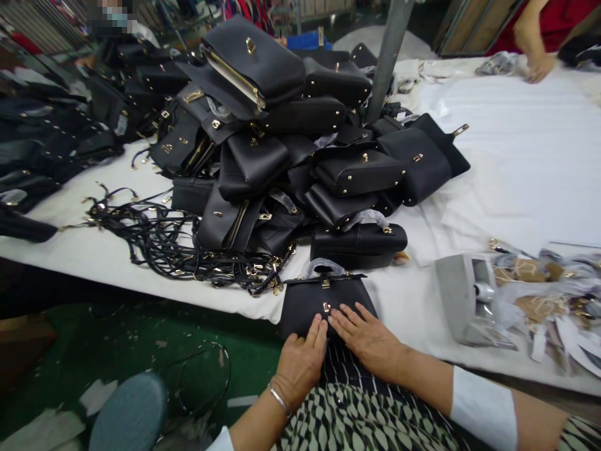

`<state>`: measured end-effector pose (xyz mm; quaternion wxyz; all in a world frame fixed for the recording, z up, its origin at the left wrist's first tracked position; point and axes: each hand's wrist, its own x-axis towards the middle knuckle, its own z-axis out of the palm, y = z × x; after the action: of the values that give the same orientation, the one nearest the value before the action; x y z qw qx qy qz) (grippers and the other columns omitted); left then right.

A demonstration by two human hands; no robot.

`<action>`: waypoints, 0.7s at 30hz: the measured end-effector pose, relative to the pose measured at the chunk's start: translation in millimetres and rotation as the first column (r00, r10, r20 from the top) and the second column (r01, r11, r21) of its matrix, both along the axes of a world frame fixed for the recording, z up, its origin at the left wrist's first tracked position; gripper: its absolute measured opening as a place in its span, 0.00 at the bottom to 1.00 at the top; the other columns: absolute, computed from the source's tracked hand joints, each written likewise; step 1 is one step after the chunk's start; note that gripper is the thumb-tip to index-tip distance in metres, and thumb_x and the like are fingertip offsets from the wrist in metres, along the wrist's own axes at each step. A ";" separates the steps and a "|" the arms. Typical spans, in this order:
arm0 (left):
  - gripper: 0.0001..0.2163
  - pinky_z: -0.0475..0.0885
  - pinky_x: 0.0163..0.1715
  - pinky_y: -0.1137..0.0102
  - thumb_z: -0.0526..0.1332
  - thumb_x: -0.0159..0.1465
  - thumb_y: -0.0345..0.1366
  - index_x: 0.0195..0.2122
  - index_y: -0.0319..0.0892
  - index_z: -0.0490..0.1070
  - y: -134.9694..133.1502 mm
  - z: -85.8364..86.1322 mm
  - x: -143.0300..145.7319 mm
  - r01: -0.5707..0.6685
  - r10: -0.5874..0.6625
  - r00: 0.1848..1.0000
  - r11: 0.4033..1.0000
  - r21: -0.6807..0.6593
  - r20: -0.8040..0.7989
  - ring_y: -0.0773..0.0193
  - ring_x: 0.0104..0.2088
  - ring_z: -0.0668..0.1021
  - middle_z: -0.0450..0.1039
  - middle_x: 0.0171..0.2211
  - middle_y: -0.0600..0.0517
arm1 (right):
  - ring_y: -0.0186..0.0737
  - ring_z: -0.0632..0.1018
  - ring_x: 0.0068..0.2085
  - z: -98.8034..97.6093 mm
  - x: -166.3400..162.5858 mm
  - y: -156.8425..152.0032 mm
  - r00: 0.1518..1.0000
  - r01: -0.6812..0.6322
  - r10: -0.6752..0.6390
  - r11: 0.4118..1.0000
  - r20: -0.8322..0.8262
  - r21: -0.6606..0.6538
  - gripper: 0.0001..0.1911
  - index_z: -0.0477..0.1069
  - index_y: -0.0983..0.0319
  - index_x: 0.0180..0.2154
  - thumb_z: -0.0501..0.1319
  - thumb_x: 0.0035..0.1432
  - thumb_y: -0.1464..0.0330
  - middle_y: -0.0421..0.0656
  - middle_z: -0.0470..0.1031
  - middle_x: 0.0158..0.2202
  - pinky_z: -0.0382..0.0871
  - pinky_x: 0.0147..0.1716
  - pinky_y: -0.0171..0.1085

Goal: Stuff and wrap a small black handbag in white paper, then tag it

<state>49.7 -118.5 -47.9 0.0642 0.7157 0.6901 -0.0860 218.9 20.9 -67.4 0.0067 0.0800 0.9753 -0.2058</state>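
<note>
A black handbag [300,304] with a gold turn clasp [327,307] lies at the table's front edge, directly before me. Its handle [323,266] is wrapped in clear plastic, and its flap is lifted back at the far side. My left hand [303,358] rests on the bag's lower front, two fingers stretched out just below the clasp. Flat on the bag to the right of the clasp lies my right hand [369,341], fingers extended. Neither hand grasps anything that I can see.
Behind the bag rises a large pile of black handbags [263,69]. Black straps [188,244] lie tangled at left. On the right are a grey tape dispenser [462,300] and tags. A metal post [387,62] stands behind; another person's hand [538,62] is far right. A stool [129,410] stands below left.
</note>
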 end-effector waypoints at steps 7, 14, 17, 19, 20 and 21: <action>0.30 0.75 0.31 0.61 0.51 0.58 0.23 0.63 0.35 0.55 12.9 1.0 -4.2 -0.026 0.031 0.999 0.988 -0.152 0.027 0.59 0.31 0.79 0.50 0.63 0.38 | 0.68 0.59 0.61 5.7 -28.3 -9.7 0.987 -0.024 -0.003 0.986 0.161 0.166 0.31 0.60 0.72 0.59 0.55 0.52 0.73 0.60 0.57 0.62 0.54 0.54 0.69; 0.26 0.76 0.35 0.61 0.50 0.64 0.29 0.64 0.38 0.54 7.6 9.2 -23.8 -0.112 0.115 0.993 0.987 -0.115 0.017 0.58 0.36 0.79 0.51 0.64 0.43 | 0.59 0.57 0.63 3.1 -18.7 -6.3 0.992 -0.018 -0.005 0.983 0.124 0.182 0.32 0.53 0.71 0.62 0.50 0.54 0.75 0.54 0.54 0.64 0.55 0.56 0.64; 0.30 0.77 0.34 0.60 0.52 0.60 0.27 0.65 0.38 0.51 9.1 5.9 -30.6 -0.128 0.136 0.990 0.977 -0.173 0.032 0.56 0.36 0.80 0.49 0.65 0.44 | 0.57 0.54 0.64 -3.8 -19.8 -4.8 0.994 0.013 -0.029 0.988 0.102 0.153 0.34 0.51 0.69 0.63 0.49 0.54 0.76 0.53 0.52 0.65 0.50 0.58 0.64; 0.31 0.77 0.34 0.59 0.53 0.59 0.28 0.65 0.39 0.50 11.0 4.6 -33.3 -0.135 0.149 0.987 0.972 -0.192 0.060 0.55 0.37 0.80 0.49 0.65 0.44 | 0.56 0.54 0.64 -4.6 -20.7 -2.5 0.994 0.017 -0.027 0.994 0.102 0.104 0.34 0.50 0.69 0.64 0.49 0.54 0.76 0.52 0.51 0.66 0.49 0.59 0.63; 0.31 0.77 0.35 0.59 0.53 0.59 0.28 0.65 0.39 0.50 11.7 4.9 -34.3 -0.138 0.155 0.985 0.971 -0.195 0.077 0.54 0.38 0.80 0.49 0.65 0.44 | 0.55 0.54 0.65 -3.6 -20.3 -1.0 0.995 0.015 -0.023 0.997 0.101 0.075 0.35 0.49 0.68 0.64 0.49 0.55 0.76 0.51 0.50 0.66 0.49 0.60 0.62; 0.32 0.77 0.36 0.59 0.54 0.59 0.28 0.65 0.40 0.50 12.0 6.2 -35.1 -0.139 0.160 0.983 0.971 -0.196 0.095 0.54 0.39 0.80 0.50 0.65 0.43 | 0.54 0.54 0.65 -1.9 -19.4 0.7 0.995 0.015 -0.020 0.999 0.097 0.048 0.35 0.49 0.67 0.65 0.49 0.55 0.76 0.50 0.50 0.66 0.48 0.60 0.61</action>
<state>14.6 -106.5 -41.7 0.1760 0.6561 0.7262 -0.1061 199.6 21.6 -69.3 0.0504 0.0987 0.9776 -0.1788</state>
